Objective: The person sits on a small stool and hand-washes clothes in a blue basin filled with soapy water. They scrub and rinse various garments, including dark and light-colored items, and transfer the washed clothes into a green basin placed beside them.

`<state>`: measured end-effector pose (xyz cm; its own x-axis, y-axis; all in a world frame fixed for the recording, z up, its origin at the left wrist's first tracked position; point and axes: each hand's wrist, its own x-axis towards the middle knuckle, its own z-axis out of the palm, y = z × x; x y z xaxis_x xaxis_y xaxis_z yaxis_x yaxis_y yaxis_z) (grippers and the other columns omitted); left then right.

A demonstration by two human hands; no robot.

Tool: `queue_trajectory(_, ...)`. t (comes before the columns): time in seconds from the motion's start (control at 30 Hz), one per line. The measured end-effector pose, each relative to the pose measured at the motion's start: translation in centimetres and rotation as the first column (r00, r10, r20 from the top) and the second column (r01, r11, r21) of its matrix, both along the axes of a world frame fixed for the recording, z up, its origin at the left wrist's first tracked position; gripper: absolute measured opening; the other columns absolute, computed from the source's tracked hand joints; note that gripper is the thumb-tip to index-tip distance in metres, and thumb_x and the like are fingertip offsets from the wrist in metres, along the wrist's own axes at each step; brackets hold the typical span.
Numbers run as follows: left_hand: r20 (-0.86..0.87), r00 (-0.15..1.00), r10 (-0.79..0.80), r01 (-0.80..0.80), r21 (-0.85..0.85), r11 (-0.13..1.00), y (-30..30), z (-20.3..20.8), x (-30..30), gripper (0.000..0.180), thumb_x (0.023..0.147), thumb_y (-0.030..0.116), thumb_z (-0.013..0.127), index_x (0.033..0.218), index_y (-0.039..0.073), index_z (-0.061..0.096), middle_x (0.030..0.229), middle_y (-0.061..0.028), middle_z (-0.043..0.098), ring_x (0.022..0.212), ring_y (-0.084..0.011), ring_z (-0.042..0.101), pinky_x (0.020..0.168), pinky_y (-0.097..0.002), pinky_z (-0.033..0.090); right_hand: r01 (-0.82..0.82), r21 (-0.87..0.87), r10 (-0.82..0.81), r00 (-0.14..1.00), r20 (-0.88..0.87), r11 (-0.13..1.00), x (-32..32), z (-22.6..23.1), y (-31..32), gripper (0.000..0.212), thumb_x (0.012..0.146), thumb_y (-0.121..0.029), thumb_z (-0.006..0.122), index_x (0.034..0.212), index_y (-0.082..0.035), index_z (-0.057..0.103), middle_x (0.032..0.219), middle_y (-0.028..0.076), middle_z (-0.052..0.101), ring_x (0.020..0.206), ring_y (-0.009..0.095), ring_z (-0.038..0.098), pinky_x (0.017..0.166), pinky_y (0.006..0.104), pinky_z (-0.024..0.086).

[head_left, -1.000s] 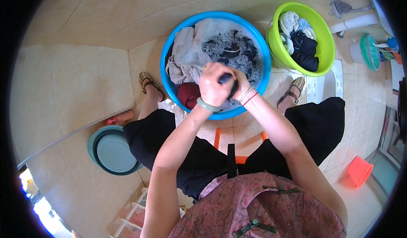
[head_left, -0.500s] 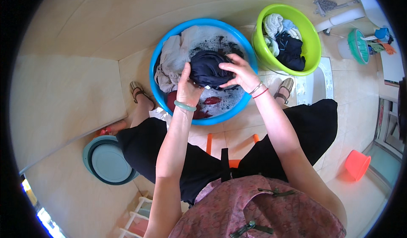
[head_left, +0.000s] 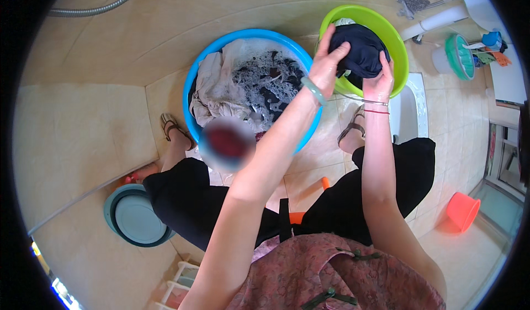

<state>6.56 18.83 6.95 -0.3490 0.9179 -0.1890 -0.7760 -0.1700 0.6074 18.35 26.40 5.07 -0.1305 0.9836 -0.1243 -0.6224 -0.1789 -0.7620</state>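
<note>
A bundled dark navy garment [head_left: 360,50] is held between my two hands above the lime-green bucket [head_left: 399,40]. On its left side is my left hand [head_left: 328,61], fingers curved around it. My right hand [head_left: 381,81] supports its lower right side. The bundle hides most of the laundry in the bucket; a bit of white cloth [head_left: 345,22] shows at the top. Left of the bucket stands a round blue basin [head_left: 248,33] of sudsy water. Inside are beige cloth [head_left: 212,86] and dark cloth [head_left: 270,97]. A blurred patch covers something red at its lower left.
A white floor-level basin [head_left: 420,108] lies right of the bucket. Teal tubs [head_left: 138,216] stand at the lower left, with an orange-red pail [head_left: 464,210] at the right. A green-lined bin [head_left: 461,57] and white pipe [head_left: 433,24] are at the upper right. A metal hose [head_left: 105,7] hangs upper left.
Both hands have carried the navy bundle right, from over the blue basin to over the green bucket. Dark cloth and suds in the basin are now uncovered; my left forearm crosses the basin's right side.
</note>
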Motion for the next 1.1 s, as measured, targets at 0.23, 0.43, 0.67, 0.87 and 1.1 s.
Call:
queue_trajectory(0.23, -0.411, 0.908, -0.083, -0.008, -0.215, 0.977, -2.7, -6.8, 0.3, 0.052, 0.089, 0.012, 0.060, 0.139, 0.011, 0.046, 0.150, -0.0173, 0.033, 0.140, -0.0263, 0.029, 0.113, -0.0323, 0.022, -0.311, 0.306, -0.406, -0.342, 0.847, 0.900, 0.9, -3.8, -0.5, 0.034, 0.079, -0.022, 0.069, 0.112, -0.021, 0.062, 0.144, 0.007, 0.042, 0.129, 0.034, 0.039, 0.102, 0.0502, 0.034)
queue_trajectory(0.43, -0.794, 0.535, -0.288, -0.255, -0.477, 0.841, -9.8, -19.4, -5.3, 0.053, 0.086, 0.014, 0.061, 0.138, 0.014, 0.048, 0.149, -0.0238, 0.030, 0.140, -0.0339, 0.030, 0.113, -0.0357, 0.027, -0.512, 0.519, -0.327, 0.421, 0.846, 0.684, -6.0, -3.6, -4.5, 0.022, 0.081, 0.002, 0.058, 0.097, -0.010, 0.066, 0.095, 0.012, 0.066, 0.086, 0.029, 0.063, 0.076, 0.0356, 0.049)
queue_trajectory(0.67, -0.518, 0.431, -0.739, -0.039, -0.829, 0.558, -15.5, -24.8, -7.4, 0.059, 0.085, 0.019, 0.062, 0.140, 0.012, 0.044, 0.149, -0.0205, 0.033, 0.136, -0.0358, 0.034, 0.113, -0.0406, 0.025, -0.886, 0.134, 0.031, 0.165, 0.986, 0.444, -12.1, -19.0, -5.8, 0.054, 0.084, -0.013, 0.065, 0.135, -0.012, 0.046, 0.139, 0.015, 0.047, 0.119, 0.034, 0.052, 0.100, 0.0389, 0.043)
queue_trajectory(0.87, -0.509, 0.209, -0.835, -0.153, -0.860, 0.486, -18.1, -21.3, -5.0, 0.045, 0.086, 0.022, 0.060, 0.131, 0.022, 0.055, 0.138, -0.0181, 0.048, 0.126, -0.0370, 0.046, 0.106, -0.0402, 0.035, -0.803, -0.333, 0.045, -0.358, 0.932, 0.495, -14.5, -20.5, -7.2, 0.074, 0.083, -0.034, 0.068, 0.143, -0.011, 0.033, 0.137, 0.018, 0.048, 0.123, 0.035, 0.048, 0.102, 0.0409, 0.042)
queue_trajectory(1.1, -0.197, 0.980, -0.028, -0.123, -0.715, 0.689, -16.9, -22.2, -5.2, 0.038, 0.096, 0.034, 0.056, 0.127, 0.010, 0.057, 0.120, -0.0067, 0.061, 0.112, -0.0199, 0.056, 0.097, -0.0360, 0.044, -0.717, -0.158, 0.549, 0.352, 0.758, 0.679, -12.0, -23.5, -6.8, 0.048, 0.074, -0.032, 0.079, 0.109, -0.003, 0.065, 0.100, 0.012, 0.070, 0.095, 0.022, 0.065, 0.087, 0.0327, 0.049)
